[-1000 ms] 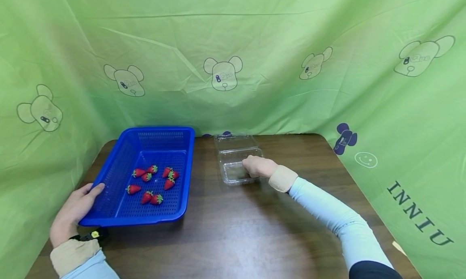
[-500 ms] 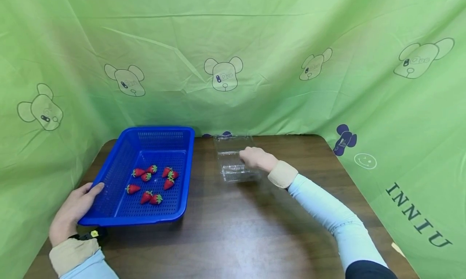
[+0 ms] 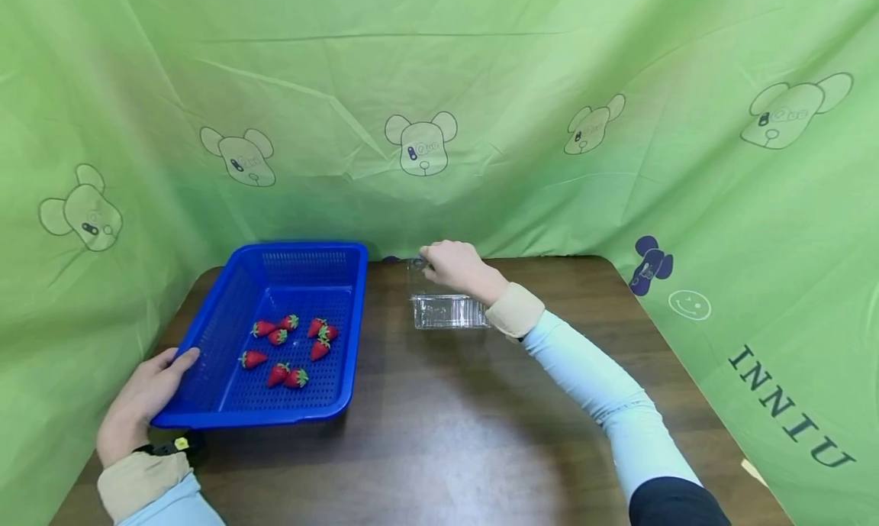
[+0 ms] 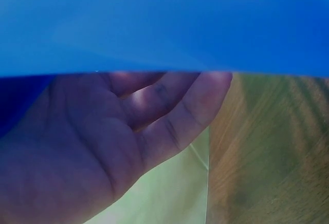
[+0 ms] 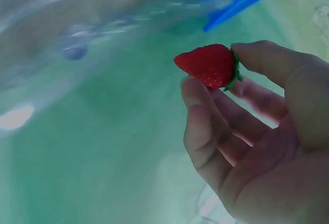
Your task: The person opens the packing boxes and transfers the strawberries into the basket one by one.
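Observation:
A red strawberry [image 5: 208, 66] with a green leafy cap is pinched between the thumb and fingers of my right hand [image 3: 456, 266], as the right wrist view shows. That hand is over the back of a clear plastic clamshell box [image 3: 449, 314], hiding part of its lid; in the right wrist view the clear plastic is blurred at upper left. My left hand [image 3: 140, 396] grips the left side of a blue slotted basket [image 3: 355, 343], thumb over the rim and fingers underneath. Several strawberries [image 3: 252, 359] lie in small groups on the basket's floor.
Everything stands on a brown wooden table [image 3: 439, 450]. A green curtain [image 3: 536, 175] printed with bear faces hangs behind and along both sides, close to the table's back edge. The basket takes up the table's left part.
My right hand has moved from the front part of the clear box back and left over its lid. The box's front edge has shifted away. The left hand and basket hold still.

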Demonstrator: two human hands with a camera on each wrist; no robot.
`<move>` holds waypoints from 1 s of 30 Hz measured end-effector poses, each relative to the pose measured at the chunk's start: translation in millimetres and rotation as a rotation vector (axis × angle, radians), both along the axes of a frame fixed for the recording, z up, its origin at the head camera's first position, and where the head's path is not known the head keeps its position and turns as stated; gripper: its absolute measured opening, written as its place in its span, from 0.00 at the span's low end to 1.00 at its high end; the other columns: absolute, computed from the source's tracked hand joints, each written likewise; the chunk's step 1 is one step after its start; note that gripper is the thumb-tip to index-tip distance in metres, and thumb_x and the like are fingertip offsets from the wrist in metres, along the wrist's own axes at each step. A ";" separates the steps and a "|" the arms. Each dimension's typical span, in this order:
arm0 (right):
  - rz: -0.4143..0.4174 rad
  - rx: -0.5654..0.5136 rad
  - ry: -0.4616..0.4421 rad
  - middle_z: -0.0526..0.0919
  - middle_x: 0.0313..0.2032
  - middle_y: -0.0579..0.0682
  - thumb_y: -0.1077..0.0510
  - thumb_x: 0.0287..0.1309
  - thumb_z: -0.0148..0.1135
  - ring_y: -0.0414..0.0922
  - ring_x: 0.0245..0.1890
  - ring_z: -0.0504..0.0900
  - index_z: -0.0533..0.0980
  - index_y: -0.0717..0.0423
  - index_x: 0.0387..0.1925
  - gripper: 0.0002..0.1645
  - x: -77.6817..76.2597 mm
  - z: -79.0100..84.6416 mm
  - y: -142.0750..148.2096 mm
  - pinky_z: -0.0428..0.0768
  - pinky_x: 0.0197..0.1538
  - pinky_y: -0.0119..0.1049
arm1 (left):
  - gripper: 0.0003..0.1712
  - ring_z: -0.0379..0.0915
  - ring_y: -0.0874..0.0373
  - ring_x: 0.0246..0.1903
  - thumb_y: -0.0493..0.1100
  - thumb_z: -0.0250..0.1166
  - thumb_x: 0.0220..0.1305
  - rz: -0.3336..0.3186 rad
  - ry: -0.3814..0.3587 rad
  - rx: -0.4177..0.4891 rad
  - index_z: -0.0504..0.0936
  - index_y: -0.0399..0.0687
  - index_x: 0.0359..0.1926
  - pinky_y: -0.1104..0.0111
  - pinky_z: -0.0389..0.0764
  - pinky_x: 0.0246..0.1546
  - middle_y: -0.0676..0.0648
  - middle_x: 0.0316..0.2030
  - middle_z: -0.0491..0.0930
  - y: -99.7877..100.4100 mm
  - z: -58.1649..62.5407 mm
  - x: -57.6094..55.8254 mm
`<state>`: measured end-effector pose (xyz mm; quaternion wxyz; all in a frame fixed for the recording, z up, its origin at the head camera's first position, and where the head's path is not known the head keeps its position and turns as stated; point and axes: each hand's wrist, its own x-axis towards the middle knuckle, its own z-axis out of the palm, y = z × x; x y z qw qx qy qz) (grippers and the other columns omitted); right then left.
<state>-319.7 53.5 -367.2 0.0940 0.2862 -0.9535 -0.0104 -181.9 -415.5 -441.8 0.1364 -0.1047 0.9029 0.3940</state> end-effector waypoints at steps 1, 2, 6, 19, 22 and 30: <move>0.008 -0.005 0.009 0.84 0.34 0.48 0.53 0.60 0.61 0.48 0.31 0.83 0.78 0.51 0.40 0.09 1.1 2.7 -4.3 0.79 0.26 0.44 | 0.48 0.78 0.58 0.32 0.71 0.35 0.68 0.000 0.002 -0.006 0.54 0.34 0.69 0.64 0.77 0.32 0.40 0.41 0.81 0.3 -0.7 0.4; 0.016 -0.012 0.016 0.84 0.35 0.47 0.53 0.60 0.61 0.48 0.32 0.83 0.78 0.51 0.41 0.09 1.9 5.2 -8.9 0.79 0.27 0.44 | 0.48 0.78 0.58 0.32 0.71 0.35 0.68 -0.001 0.003 -0.007 0.54 0.34 0.69 0.64 0.77 0.32 0.39 0.42 0.81 0.4 -1.4 0.8; 0.051 -0.023 0.027 0.83 0.35 0.47 0.51 0.62 0.59 0.48 0.34 0.83 0.78 0.51 0.40 0.09 4.0 12.2 -28.8 0.80 0.29 0.45 | 0.48 0.78 0.58 0.33 0.71 0.35 0.68 0.001 0.006 -0.006 0.54 0.34 0.69 0.64 0.77 0.32 0.38 0.43 0.80 0.9 -2.8 1.5; 0.231 -0.046 -0.069 0.81 0.32 0.41 0.49 0.63 0.57 0.40 0.29 0.78 0.75 0.46 0.35 0.07 11.2 14.2 -103.8 0.78 0.29 0.39 | 0.47 0.77 0.57 0.33 0.70 0.35 0.69 -0.013 0.038 -0.027 0.57 0.33 0.67 0.65 0.76 0.32 0.36 0.43 0.80 3.0 -3.0 0.0; 0.319 -0.053 -0.125 0.80 0.32 0.42 0.50 0.63 0.58 0.38 0.27 0.73 0.75 0.48 0.36 0.07 13.3 8.5 -121.7 0.76 0.31 0.35 | 0.47 0.77 0.57 0.34 0.70 0.35 0.70 -0.014 0.038 -0.032 0.56 0.32 0.68 0.65 0.76 0.32 0.33 0.45 0.78 1.4 -2.6 0.3; 0.454 -0.006 -0.309 0.82 0.40 0.40 0.50 0.64 0.59 0.35 0.35 0.79 0.78 0.48 0.46 0.12 19.4 -20.9 -171.0 0.77 0.41 0.29 | 0.47 0.77 0.56 0.35 0.69 0.34 0.70 -0.013 0.032 -0.036 0.55 0.32 0.68 0.66 0.76 0.33 0.29 0.49 0.76 -0.3 -2.0 -0.4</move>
